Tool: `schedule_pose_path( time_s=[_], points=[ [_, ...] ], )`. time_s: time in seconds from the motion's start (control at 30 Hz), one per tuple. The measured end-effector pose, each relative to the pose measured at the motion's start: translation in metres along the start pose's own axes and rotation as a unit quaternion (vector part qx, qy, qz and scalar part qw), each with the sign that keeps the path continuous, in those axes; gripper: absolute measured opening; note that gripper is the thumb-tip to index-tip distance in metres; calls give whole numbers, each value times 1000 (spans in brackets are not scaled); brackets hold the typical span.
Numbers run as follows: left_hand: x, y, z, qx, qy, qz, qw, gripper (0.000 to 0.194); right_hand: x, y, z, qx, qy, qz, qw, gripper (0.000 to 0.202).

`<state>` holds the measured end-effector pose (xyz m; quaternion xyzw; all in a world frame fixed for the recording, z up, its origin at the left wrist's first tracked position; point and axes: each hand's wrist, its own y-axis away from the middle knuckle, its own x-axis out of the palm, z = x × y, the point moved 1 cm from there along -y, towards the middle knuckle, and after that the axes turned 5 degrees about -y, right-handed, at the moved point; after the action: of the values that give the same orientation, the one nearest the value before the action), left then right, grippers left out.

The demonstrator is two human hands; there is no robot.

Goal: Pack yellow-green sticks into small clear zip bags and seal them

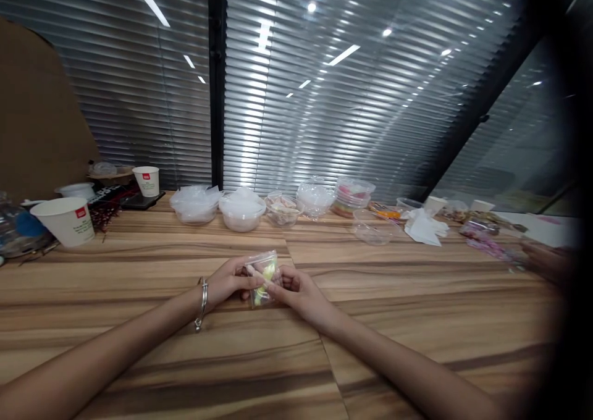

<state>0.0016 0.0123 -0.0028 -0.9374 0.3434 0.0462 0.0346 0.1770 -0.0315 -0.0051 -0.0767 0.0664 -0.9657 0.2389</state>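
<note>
A small clear zip bag (265, 273) with yellow-green and pale pieces inside is held above the wooden table (222, 370), near the middle of the view. My left hand (230, 280), with a silver bangle (202, 302) at the wrist, pinches the bag's left side. On the right side, my right hand (296, 289) grips the same bag between thumb and fingers. Both thumbs lie on the front of the bag; the fingertips behind it are partly hidden.
Along the back stand plastic bowls (242, 210), a stack of tubs (353, 194), a clear lid (374, 227) and white tissue (425, 226). Paper cups (65, 221) are at left. Another person's hand (546, 259) is at the far right.
</note>
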Motion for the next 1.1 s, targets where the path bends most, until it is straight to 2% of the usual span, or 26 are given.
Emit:
schedule_pose_path(
  time_s=[0.1,0.2,0.33,0.53,0.83,0.97,1.1],
  points=[
    [0,1,-4,-3,36,24,999,27,0,1,1,17,-24,4,1000,33],
    [1,2,-5,-2,45,21,999,30,-2,0,0,16,-15,-6,1000,32],
    [2,1,-3,5,12,4,1000,32,-5,-1,-1,8,8,-28,1000,32],
    [2,-1,-2,10,-36,-16,999,36,-6,-2,-3,7,10,-22,1000,28],
    [-1,-1,-2,8,38,34,999,32,-3,-1,-2,5,-50,20,999,25],
    [1,-3,0,7,13,7,1000,31,-5,-3,-4,2,-39,-33,999,28],
    [3,-4,3,-6,9,19,1000,52,-7,-4,-5,-3,-27,-71,997,28]
  ],
)
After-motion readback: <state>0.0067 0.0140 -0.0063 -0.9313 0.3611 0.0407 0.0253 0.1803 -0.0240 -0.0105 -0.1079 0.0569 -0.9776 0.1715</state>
